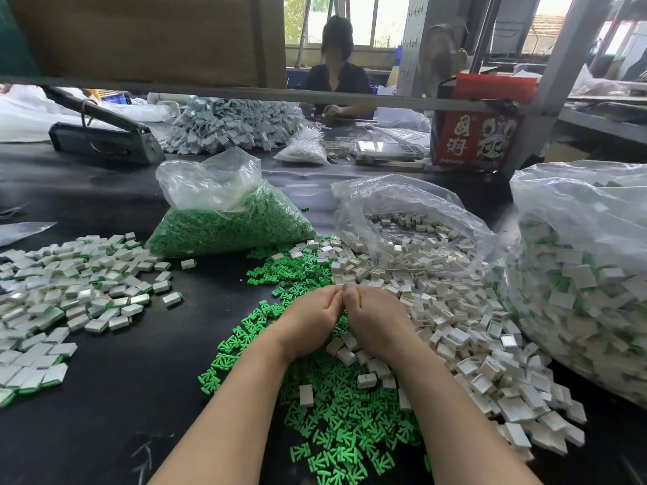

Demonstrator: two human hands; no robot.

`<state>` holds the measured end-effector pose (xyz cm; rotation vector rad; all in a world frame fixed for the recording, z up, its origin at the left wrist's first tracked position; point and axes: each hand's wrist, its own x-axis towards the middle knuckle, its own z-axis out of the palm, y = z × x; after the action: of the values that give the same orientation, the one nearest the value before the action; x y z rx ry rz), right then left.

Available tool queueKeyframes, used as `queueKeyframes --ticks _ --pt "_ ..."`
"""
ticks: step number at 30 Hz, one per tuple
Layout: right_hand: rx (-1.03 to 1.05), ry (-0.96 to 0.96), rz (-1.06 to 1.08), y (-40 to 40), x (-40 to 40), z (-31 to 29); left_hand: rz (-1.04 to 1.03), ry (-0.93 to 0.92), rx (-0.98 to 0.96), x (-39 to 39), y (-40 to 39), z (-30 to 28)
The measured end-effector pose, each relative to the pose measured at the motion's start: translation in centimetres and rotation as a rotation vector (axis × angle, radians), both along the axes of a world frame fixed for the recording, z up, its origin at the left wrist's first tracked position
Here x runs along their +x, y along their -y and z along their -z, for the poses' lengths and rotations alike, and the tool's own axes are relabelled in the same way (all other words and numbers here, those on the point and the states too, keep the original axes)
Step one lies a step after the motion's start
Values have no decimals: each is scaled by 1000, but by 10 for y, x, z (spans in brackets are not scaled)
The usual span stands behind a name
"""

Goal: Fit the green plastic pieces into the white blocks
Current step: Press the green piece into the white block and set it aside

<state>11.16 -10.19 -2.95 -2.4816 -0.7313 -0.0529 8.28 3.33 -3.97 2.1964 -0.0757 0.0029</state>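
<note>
Left hand (312,318) and right hand (373,318) fingertips together, curled, above loose green pieces (336,428) and white blocks (455,320) on worktop (122,397); what they hold is hidden

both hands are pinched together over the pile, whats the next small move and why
Probably press the piece home, then drop it on the finished pile at left. The left hand and right hand meet at the fingertips, seemingly around one small part, though what they hold is hidden.

I see a red box (479,134) w/ Chinese print at far right of the black table (87,397), a person (336,75) seated opposite, a grey metal tool (105,134) far left.
</note>
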Motion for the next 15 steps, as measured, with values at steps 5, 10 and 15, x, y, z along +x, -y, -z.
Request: queueKeyframes --ticks 5,10,15 --pt "10 4 6 0 0 1 8 -4 -12 -2 1 -2" --pt "282 -147 33 2 0 1 36 -7 -224 -3 3 -3" --pt "394 -184 59 1 2 0 52 0 -401 -5 5 -8"
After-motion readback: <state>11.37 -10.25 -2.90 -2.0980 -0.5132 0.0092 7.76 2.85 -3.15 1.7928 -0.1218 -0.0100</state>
